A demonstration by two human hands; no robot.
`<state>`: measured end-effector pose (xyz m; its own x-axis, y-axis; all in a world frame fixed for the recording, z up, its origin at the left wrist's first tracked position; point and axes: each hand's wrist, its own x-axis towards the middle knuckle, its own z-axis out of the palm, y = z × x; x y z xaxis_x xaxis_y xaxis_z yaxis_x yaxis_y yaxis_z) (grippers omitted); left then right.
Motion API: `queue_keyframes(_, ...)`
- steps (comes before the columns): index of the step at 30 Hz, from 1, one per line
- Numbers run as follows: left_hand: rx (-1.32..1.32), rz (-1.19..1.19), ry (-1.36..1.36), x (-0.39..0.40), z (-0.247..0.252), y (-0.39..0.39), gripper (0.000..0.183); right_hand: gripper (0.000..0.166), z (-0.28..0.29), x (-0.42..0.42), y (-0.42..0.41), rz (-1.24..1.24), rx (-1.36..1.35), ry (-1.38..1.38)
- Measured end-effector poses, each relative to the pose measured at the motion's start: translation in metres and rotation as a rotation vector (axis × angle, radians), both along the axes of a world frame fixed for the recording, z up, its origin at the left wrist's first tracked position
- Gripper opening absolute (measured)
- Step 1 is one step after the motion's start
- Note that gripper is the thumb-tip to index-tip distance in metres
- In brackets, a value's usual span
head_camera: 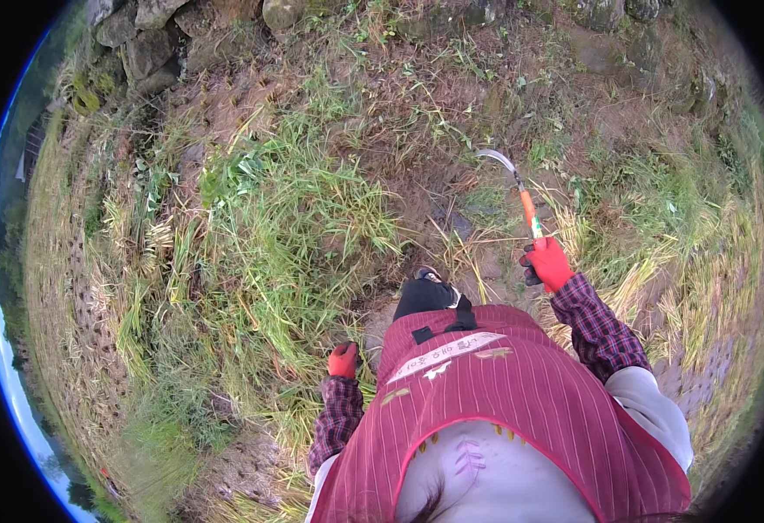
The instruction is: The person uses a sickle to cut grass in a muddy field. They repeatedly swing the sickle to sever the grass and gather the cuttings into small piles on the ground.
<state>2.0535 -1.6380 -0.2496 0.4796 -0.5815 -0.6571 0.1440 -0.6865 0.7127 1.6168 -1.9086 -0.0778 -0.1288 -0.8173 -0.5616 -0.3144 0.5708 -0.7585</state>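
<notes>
My right hand [546, 264], in a red glove with dark parts, is closed round the orange handle of a sickle [527, 202]. The sickle's curved metal blade points up and to the left, over bare soil and low weeds. My left hand [344, 360], also in a red and dark glove, hangs low beside my apron [480, 366], near long grass. Its fingers look curled, but whether they hold anything is hidden. A heap of green grass [303, 209] lies in front of me to the left.
A stone wall [150, 52] runs along the top of the view. Cut stalks [643, 268] lie on the ground to the right, and more stalks and stubble [87, 307] spread at the left. My shoe [429, 274] stands on the soil between my hands.
</notes>
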Motion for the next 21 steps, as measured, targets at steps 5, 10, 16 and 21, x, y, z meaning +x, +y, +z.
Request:
queue_keyframes(5, -0.088, 0.070, 0.163, -0.015, -0.018, -0.057, 0.022, 0.010, -0.037, -0.051, 0.000, -0.195, 0.119, -0.083)
queue_keyframes(10, -0.094, 0.384, 0.303, -0.039, -0.016, -0.080, 0.014, 0.016, -0.035, -0.097, -0.049, 0.929, 0.018, 0.832)
queue_keyframes(16, -0.017, 0.351, 0.167, -0.023, -0.096, 0.003, 0.015, 0.019, -0.027, -0.019, -0.165, 1.374, -0.358, 0.922)
queue_keyframes(21, 0.051, 0.539, 0.506, -0.086, -0.076, -0.042, 0.020, 0.031, 0.036, 0.082, -0.202, 0.209, 0.165, 0.292)
